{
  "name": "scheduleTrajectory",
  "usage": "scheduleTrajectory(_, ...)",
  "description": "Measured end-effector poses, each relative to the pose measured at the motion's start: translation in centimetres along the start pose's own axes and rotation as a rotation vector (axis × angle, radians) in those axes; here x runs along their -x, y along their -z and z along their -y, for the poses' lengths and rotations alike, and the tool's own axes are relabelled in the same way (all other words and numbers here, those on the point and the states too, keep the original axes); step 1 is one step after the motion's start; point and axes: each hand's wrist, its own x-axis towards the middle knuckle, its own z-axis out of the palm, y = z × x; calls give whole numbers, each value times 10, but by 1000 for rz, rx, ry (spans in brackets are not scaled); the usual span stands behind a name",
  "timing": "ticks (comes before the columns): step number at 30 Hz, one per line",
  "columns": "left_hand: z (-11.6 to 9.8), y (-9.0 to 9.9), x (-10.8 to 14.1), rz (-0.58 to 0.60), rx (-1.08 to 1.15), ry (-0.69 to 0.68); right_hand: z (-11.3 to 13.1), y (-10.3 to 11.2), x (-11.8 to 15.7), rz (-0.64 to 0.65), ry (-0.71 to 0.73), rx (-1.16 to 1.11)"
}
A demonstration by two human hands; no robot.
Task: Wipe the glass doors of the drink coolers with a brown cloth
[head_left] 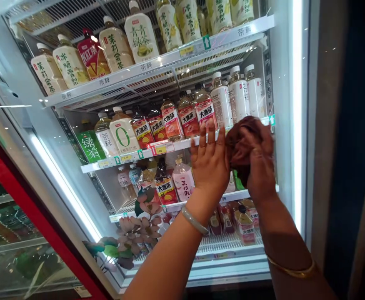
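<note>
My left hand (pixel 210 160) lies flat against the glass door (pixel 176 233) of a lit drinks cooler, its fingers spread and nothing in it. A bangle circles that wrist. Just to its right, my right hand (pixel 260 162) holds a bunched dark brown cloth (pixel 243 141) at the glass. Parts of the cloth are covered by the fingers. A thin gold bangle is on my right forearm. Behind the two hands, shelves of bottles show through the glass.
Bottled drinks (pixel 141 35) fill several shelves (pixel 132 75). A red door frame (pixel 41 221) slants along the left, beside another glass pane. Flower shapes (pixel 141 229) show at the lower left of the glass. A bright light strip (pixel 296 104) runs down the right.
</note>
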Motion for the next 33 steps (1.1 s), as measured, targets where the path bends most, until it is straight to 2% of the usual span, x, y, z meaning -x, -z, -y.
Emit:
scheduleTrajectory(2, 12, 4, 7, -38, -11, 75, 6, -6, 2, 62, 111, 47)
scheduleTrajectory(3, 18, 5, 10, -57, -15, 101, 3, -6, 4, 53, 154, 103)
scheduleTrajectory(5, 25, 4, 17, -90, -19, 115, -7, -4, 7, -59, 171, 220)
scheduleTrajectory(7, 28, 1, 22, -111, -21, 113, -13, -6, 10, -229, 113, 279)
scheduleTrajectory(9, 28, -4, 23, -117, -17, 123, -9, -15, 13, -304, 38, 277)
scheduleTrajectory(12, 29, -6, 24, -109, 7, 119, 13, -39, 18, -174, 54, 245)
scheduleTrajectory(15, 35, -3, 28, -104, 40, 96, 19, -49, 22, -82, 206, 213)
scheduleTrajectory(18, 40, 4, 35, -67, 60, 102, -3, -36, 22, -185, 251, 281)
scheduleTrajectory(20, 44, 9, 41, -48, 68, 132, -14, -27, 19, -281, 184, 308)
scheduleTrajectory(22, 47, 13, 48, -50, 81, 182, -8, -30, 17, -290, 68, 283)
scheduleTrajectory(24, 51, 16, 54, -54, 101, 230, 15, -43, 20, -143, 16, 252)
scheduleTrajectory(26, 57, 18, 58, -48, 126, 254, 40, -57, 26, 55, 93, 213)
scheduleTrajectory(28, 63, 20, 61, -51, 141, 244, 52, -64, 31, 176, 209, 192)
scheduleTrajectory(30, 71, 23, 62, -66, 143, 223, 49, -59, 31, 122, 239, 249)
scheduleTrajectory(33, 84, 29, 63, -94, 127, 212, 30, -48, 29, -113, 135, 297)
